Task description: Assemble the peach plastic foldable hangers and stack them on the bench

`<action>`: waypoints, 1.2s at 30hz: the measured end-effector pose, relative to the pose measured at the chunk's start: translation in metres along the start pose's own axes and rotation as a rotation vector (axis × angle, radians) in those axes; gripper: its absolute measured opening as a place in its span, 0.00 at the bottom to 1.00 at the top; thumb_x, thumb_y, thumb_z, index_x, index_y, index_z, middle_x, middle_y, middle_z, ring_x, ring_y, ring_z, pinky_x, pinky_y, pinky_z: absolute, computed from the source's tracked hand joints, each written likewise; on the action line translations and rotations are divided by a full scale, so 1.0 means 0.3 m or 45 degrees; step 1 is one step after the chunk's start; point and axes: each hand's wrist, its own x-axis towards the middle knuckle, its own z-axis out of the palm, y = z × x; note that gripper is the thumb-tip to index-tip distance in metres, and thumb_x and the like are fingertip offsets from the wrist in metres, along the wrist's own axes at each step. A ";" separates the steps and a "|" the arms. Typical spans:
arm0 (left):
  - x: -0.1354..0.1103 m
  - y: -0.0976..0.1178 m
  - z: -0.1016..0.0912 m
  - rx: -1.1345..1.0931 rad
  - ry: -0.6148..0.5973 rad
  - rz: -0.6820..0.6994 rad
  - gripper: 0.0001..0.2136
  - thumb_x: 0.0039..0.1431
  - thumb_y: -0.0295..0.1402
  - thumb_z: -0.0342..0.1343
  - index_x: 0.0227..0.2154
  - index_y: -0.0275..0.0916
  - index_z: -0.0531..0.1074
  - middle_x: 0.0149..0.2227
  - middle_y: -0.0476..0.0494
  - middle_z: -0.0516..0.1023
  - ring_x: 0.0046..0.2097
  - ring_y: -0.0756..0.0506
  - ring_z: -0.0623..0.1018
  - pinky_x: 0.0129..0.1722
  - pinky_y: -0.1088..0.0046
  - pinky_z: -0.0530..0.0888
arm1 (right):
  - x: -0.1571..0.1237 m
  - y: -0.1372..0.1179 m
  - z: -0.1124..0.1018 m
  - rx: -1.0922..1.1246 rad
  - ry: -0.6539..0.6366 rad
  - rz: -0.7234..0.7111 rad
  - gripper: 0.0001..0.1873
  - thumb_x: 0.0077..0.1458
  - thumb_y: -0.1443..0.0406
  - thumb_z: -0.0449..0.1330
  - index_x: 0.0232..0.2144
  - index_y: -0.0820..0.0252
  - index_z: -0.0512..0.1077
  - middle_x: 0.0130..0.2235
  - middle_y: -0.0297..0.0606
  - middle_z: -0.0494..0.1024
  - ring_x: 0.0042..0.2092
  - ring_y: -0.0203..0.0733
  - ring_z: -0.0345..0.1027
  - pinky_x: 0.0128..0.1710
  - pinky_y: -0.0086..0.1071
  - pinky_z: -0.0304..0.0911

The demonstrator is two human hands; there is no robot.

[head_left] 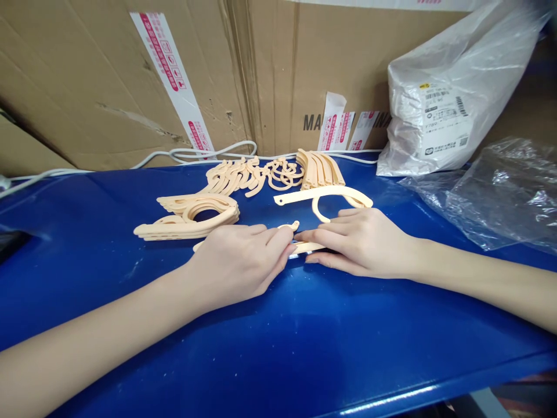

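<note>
My left hand (246, 258) is closed, its thumb and fingers pinching a cream plastic folding hanger (307, 248) low over the blue table. A small curved hook end (296, 225) pokes out above those fingertips. From the right, my right hand (363, 244) meets it, fingers bent around the same hanger's other side. Most of the hanger is hidden beneath both hands. Just beyond the right hand lie a loose curved hanger arm (322, 194) and a hook-shaped piece (317, 210). A stack of folded hangers (187, 227) sits beyond my left hand.
Farther back are piles of curved arms (230, 176), hooks (285, 174) and more arms (321, 169). White cable (174, 154) runs along cardboard boxes (270, 75) behind the blue table (261, 354). A wrapped package (435, 110) and clear plastic (500, 191) lie right.
</note>
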 end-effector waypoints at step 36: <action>-0.011 -0.012 0.000 -0.229 0.051 -0.011 0.15 0.68 0.32 0.41 0.26 0.39 0.66 0.19 0.52 0.68 0.21 0.49 0.67 0.21 0.70 0.58 | 0.004 0.093 0.012 0.582 -0.026 0.285 0.08 0.49 0.69 0.57 0.35 0.59 0.67 0.32 0.32 0.72 0.33 0.38 0.63 0.42 0.35 0.54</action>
